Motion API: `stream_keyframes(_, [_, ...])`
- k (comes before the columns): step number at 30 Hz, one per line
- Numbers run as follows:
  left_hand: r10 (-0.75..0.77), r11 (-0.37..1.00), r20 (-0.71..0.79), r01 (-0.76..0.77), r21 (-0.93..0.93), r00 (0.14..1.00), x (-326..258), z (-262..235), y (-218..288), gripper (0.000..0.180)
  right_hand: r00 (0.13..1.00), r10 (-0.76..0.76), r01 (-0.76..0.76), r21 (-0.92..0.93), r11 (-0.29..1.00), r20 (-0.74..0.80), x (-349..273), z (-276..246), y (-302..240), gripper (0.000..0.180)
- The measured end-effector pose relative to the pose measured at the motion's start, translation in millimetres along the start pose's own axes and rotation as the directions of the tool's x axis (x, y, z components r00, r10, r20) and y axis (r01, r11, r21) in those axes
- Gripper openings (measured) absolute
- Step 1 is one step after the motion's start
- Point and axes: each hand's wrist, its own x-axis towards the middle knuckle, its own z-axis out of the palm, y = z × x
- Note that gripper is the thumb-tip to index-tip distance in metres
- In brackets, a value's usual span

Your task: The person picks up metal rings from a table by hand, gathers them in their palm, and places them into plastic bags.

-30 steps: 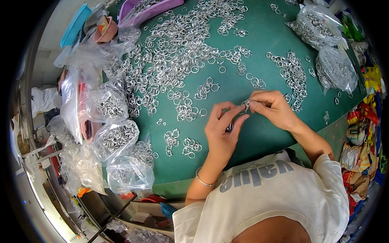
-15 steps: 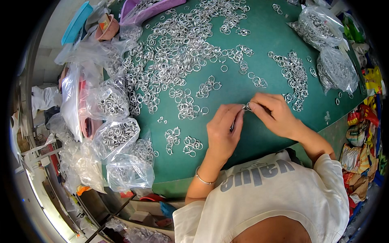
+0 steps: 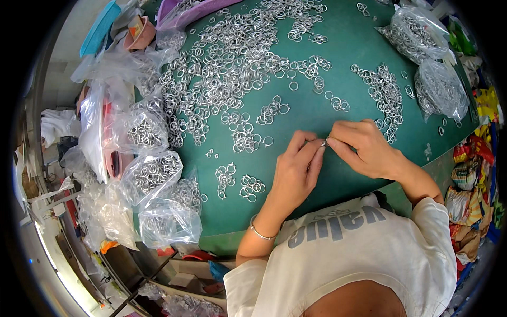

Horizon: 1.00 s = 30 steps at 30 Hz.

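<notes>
Over the green tabletop, my left hand and my right hand meet fingertip to fingertip. Both are closed in a pinch on one small silver metal ring, mostly covered by the fingers. Left of my left hand lie small clusters of linked rings, with another cluster farther off. A large heap of loose silver rings spreads across the far left of the table. Beyond my right hand is a narrower pile of rings.
Clear plastic bags of rings line the left edge, near a pink tray. More filled bags sit at the far right. A purple tray stands at the back. Colourful packages crowd the right side, beyond the table edge.
My left hand has shifted slightly right and its fingers have bent more. The right hand's fingertips have moved a little to the right; both still pinch at the ring.
</notes>
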Motion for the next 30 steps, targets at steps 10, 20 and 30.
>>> stream_keyframes(10, [0.179,0.959,-0.017,-0.17,0.228,0.984,-10,3,-7,0.012,0.999,-0.015,0.016,-0.027,1.0,0.037,-5,-3,-1,0.008])
stream_keyframes(20, [0.112,0.975,0.054,-0.12,0.187,0.992,-11,-1,1,0.017,0.991,0.015,-0.012,-0.024,1.0,0.131,-11,-12,-12,0.009])
stream_keyframes(30, [0.147,0.984,0.163,-0.161,0.075,0.976,-17,-6,7,0.015,0.8,0.096,-0.29,0.242,0.926,0.592,-2,-28,-5,0.02])
